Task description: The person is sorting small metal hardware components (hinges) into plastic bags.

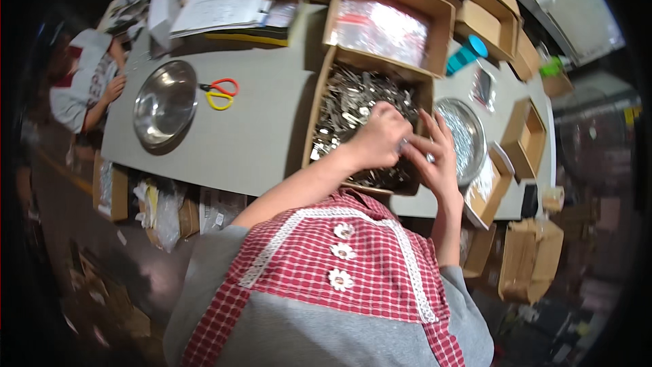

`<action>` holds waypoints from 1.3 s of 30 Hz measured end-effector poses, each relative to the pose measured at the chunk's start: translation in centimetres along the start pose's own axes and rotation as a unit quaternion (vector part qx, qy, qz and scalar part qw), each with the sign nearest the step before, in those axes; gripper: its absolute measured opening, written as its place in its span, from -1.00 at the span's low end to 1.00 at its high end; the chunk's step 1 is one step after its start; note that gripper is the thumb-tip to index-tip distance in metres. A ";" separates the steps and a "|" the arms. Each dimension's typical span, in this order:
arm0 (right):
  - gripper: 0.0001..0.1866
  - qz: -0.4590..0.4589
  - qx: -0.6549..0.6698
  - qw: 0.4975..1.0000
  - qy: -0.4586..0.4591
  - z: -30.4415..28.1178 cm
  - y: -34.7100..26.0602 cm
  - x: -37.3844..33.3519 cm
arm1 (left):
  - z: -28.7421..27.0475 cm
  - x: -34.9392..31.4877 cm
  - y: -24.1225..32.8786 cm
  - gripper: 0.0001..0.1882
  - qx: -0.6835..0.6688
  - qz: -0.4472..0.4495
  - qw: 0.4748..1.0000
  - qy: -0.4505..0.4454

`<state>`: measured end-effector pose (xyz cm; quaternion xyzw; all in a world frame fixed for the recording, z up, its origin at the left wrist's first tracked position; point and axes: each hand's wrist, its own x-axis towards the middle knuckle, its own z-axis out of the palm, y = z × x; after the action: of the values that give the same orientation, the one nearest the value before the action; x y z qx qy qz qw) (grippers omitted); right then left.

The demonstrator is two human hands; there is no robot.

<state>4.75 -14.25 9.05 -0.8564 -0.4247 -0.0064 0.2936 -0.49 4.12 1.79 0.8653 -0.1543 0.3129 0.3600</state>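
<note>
A cardboard box (317, 105) full of small, shiny, flat metal pieces (353, 95) stands right in front of me. Over its near right part my two hands meet. My left hand (386, 136) is closed, knuckles up, around something too small to make out. Against it, my right hand (435, 156) pinches with thumb and forefinger, its other fingers raised and bent. A tiny greyish glint shows between the hands; its kind is hidden. Just right of the right hand sits a round metal bowl (483, 141) holding many small silvery pieces (460, 133).
An empty steel bowl (165, 103) and scissors (221, 93) with red and yellow handles lie to the left. Behind the parts box is another carton (445, 27) with plastic bags. A teal cup (467, 54) and open small cartons (526, 139) stand right. Another person (85, 78) sits far left.
</note>
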 end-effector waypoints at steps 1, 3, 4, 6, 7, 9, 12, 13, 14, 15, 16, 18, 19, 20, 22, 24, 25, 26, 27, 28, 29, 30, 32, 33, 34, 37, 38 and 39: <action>-0.75 0.008 0.040 0.999 0.033 -0.2 0.3 -0.1 | -0.2 0.4 0.4 -0.75 -0.004 -0.017 0.999 0.044; -0.71 0.051 0.103 0.986 0.121 -0.4 1.1 -0.5 | 0.6 0.3 -0.1 -0.81 0.011 -0.108 0.990 0.093; -0.72 0.062 0.090 0.984 0.137 -0.3 1.8 -0.6 | 0.7 0.6 0.1 -0.80 -0.010 -0.167 0.979 0.114; -0.73 0.048 0.045 0.989 0.135 0.2 2.7 -0.5 | 0.8 0.4 0.4 -0.75 -0.029 -0.212 0.971 0.103; -0.73 0.025 0.012 0.993 0.118 0.6 2.8 -0.3 | 0.8 0.4 0.6 -0.71 -0.027 -0.213 0.972 0.095; -0.70 0.060 -0.055 0.997 0.004 2.1 3.2 0.0 | 0.7 0.3 1.1 -0.66 -0.024 -0.211 0.974 0.086; -0.71 -0.031 -0.134 0.990 0.019 3.5 2.9 0.4 | -0.1 0.5 1.4 -0.58 -0.019 -0.212 0.973 0.091; -0.71 -0.037 -0.174 0.984 0.015 3.7 3.1 0.9 | -0.2 0.6 1.4 -0.54 -0.018 -0.215 0.971 0.106; -0.71 -0.044 -0.214 0.976 0.010 3.8 3.4 1.3 | -0.2 0.6 1.3 -0.55 -0.006 -0.200 0.972 0.122; -0.71 -0.043 -0.213 0.976 0.010 4.0 3.8 1.5 | -0.5 0.7 1.2 -0.55 -0.006 -0.200 0.972 0.122; -0.72 -0.039 -0.220 0.975 -0.007 4.3 4.4 1.5 | -0.7 0.7 1.2 -0.57 -0.098 -0.247 0.957 0.116; -0.73 -0.048 -0.212 0.975 -0.041 4.3 4.9 1.7 | -1.5 0.9 0.9 -0.64 -0.283 -0.329 0.896 0.097; -0.73 -0.048 -0.210 0.976 -0.043 4.3 4.6 1.8 | -2.0 1.0 0.8 -0.64 -0.282 -0.331 0.895 0.097; -0.74 -0.048 -0.173 0.983 -0.033 4.0 4.3 1.6 | -2.7 1.0 0.8 -0.65 -0.305 -0.319 0.890 0.118; -0.76 -0.048 -0.130 0.990 -0.029 3.5 3.0 1.2 | -4.4 0.9 1.3 -0.70 -0.348 -0.322 0.867 0.153; -0.80 -0.036 -0.083 0.995 -0.045 3.3 1.9 0.9 | -5.4 0.3 0.5 -0.72 -0.352 -0.336 0.858 0.164; -0.80 -0.036 -0.081 0.995 -0.048 3.3 1.4 0.7 | -5.5 0.0 0.0 -0.73 -0.349 -0.339 0.856 0.174; -0.81 -0.046 -0.070 0.993 -0.079 3.5 0.9 0.5 | -5.3 -0.6 -0.5 -0.74 -0.340 -0.337 0.859 0.183; -0.83 -0.056 -0.060 0.991 -0.108 3.7 0.4 0.5 | -5.1 -1.0 -0.7 -0.74 -0.339 -0.339 0.858 0.183; -0.82 -0.062 -0.086 0.990 -0.092 4.3 0.4 0.2 | -4.9 -1.3 -0.8 -0.74 -0.345 -0.346 0.854 0.179; -0.82 -0.062 -0.085 0.990 -0.093 4.8 0.5 0.1 | -4.7 -1.6 -1.0 -0.75 -0.351 -0.352 0.850 0.174; -0.83 -0.045 -0.088 0.990 -0.101 5.2 0.7 0.2 | -4.2 -1.4 -1.3 -0.81 -0.318 -0.310 0.871 0.211; -0.83 -0.030 -0.092 0.989 -0.111 5.2 0.6 0.4 | -4.1 -1.6 -1.8 -0.82 -0.287 -0.304 0.885 0.206; -0.83 -0.004 -0.060 0.988 -0.141 4.6 0.2 0.6 | -4.2 -1.6 -1.9 -0.83 -0.256 -0.296 0.898 0.200; -0.82 0.021 -0.028 0.985 -0.171 4.0 -0.2 0.8 | -4.3 -1.6 -1.8 -0.83 -0.264 -0.318 0.890 0.192; -0.81 0.130 0.176 0.950 -0.223 2.0 -0.5 1.3 | -4.3 -2.1 -1.9 -0.84 -0.154 -0.308 0.927 0.146; -0.82 0.082 0.203 0.960 -0.176 2.0 0.6 0.7 | -4.4 -2.2 -1.8 -0.84 -0.154 -0.309 0.927 0.147; -0.82 0.083 0.203 0.960 -0.176 1.3 0.6 0.4 | -4.5 -2.1 -1.5 -0.84 -0.112 -0.291 0.940 0.138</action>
<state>5.13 -13.57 7.82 -0.7987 -0.3895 0.2550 0.3812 -3.23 8.49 2.11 0.7747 0.1210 0.2916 0.5479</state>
